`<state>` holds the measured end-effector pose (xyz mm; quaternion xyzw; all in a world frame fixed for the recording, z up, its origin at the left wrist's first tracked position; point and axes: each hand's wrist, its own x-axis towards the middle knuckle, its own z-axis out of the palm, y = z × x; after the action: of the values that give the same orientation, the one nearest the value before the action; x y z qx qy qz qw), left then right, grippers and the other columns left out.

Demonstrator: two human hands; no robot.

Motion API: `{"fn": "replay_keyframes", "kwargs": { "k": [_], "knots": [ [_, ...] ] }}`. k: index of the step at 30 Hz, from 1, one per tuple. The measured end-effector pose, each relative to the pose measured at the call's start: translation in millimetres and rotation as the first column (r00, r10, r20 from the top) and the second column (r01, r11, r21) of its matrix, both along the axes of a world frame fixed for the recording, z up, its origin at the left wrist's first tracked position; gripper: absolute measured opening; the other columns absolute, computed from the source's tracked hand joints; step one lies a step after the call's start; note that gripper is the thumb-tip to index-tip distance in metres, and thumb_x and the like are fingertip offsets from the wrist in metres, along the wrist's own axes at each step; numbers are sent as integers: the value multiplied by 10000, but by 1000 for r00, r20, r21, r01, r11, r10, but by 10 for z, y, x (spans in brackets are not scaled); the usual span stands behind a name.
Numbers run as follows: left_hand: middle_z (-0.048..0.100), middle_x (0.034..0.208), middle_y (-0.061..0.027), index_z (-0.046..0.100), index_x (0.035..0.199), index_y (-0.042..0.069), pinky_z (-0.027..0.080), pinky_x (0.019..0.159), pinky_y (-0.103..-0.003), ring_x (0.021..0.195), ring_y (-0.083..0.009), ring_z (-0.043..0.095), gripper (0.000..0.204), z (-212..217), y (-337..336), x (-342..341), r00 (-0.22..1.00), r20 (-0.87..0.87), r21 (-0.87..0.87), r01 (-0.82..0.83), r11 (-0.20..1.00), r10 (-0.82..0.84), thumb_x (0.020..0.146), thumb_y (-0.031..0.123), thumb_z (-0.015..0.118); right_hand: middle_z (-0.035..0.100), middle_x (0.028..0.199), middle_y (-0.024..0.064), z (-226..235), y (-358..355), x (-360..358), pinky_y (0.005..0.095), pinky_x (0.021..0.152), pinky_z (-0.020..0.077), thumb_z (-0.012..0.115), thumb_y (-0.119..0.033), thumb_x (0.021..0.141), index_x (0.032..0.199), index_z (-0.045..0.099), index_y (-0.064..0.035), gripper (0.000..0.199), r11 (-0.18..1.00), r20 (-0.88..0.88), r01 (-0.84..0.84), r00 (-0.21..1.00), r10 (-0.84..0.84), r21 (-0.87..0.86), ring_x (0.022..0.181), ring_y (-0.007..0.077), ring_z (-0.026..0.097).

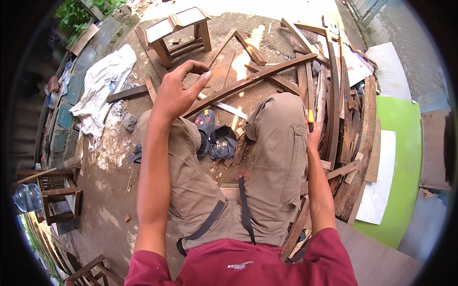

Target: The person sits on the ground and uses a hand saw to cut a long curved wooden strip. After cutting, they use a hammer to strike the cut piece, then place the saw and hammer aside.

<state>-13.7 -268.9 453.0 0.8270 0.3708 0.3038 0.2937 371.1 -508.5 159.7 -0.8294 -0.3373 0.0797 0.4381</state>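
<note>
My left hand (180, 90) is raised above my left knee, thumb and index finger apart, with nothing visible between them. Beyond it a long dark wooden strip (257, 77) slants up to the right, over other pieces of wood. Beside my right knee, my right hand (312, 137) is closed round a tool with a yellow-and-black handle (311, 120). The leg hides part of that hand, and the kind of tool cannot be made out. A narrow pale strip (230, 110) lies on the ground past my knees, near a dark clog (205, 123) on my foot.
A small wooden stool (179, 26) with a white top stands ahead. Piled boards (346, 124) fill the right side, beside a green panel (398, 167). White cloth (105, 86) lies at the left. A black plastic bag (223, 147) sits between my legs.
</note>
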Motion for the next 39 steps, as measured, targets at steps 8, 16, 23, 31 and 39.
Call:
{"fn": "replay_keyframes", "kwargs": {
  "k": [8,16,23,31,39],
  "knots": [
    [725,1060,-152,694,1121,7,535,877,-370,975,-229,694,407,-103,554,-113,935,-295,-152,157,976,-196,950,377,681,507,683,-31,1277,144,72,257,507,419,530,-544,1021,1170,605,-43,529,941,-381,253,912,-155,224,546,62,475],
    [741,998,-168,725,1050,-13,522,877,-356,940,-232,697,451,-1303,1799,-87,938,-298,-312,81,947,-179,920,417,695,476,693,-41,1819,878,-194,238,459,366,571,-417,1039,1066,584,-66,352,977,-491,100,871,5,188,516,49,433],
    [657,1204,-278,606,1253,-46,499,974,-441,1132,-392,641,737,-2923,2132,-88,763,-590,-371,33,928,-263,821,530,763,476,684,-47,1902,1802,-443,238,469,362,571,-313,1050,1006,587,-52,266,947,-485,-321,826,288,14,520,49,442],
    [654,1235,-206,572,1307,4,479,983,-463,1187,-347,612,651,-4245,1623,185,849,-525,-160,-31,987,-58,934,536,619,557,671,-19,346,2146,-319,245,473,372,655,-281,1004,1080,644,2,293,940,-488,-339,816,308,28,538,59,497],
    [710,1003,-110,622,1101,75,540,838,-399,941,-289,701,469,-4379,1459,174,880,-459,44,-111,993,119,805,405,775,560,672,52,-573,1586,-414,300,526,408,628,-316,991,843,589,-2,349,834,-301,-549,787,538,55,567,149,528]
  ]
}}
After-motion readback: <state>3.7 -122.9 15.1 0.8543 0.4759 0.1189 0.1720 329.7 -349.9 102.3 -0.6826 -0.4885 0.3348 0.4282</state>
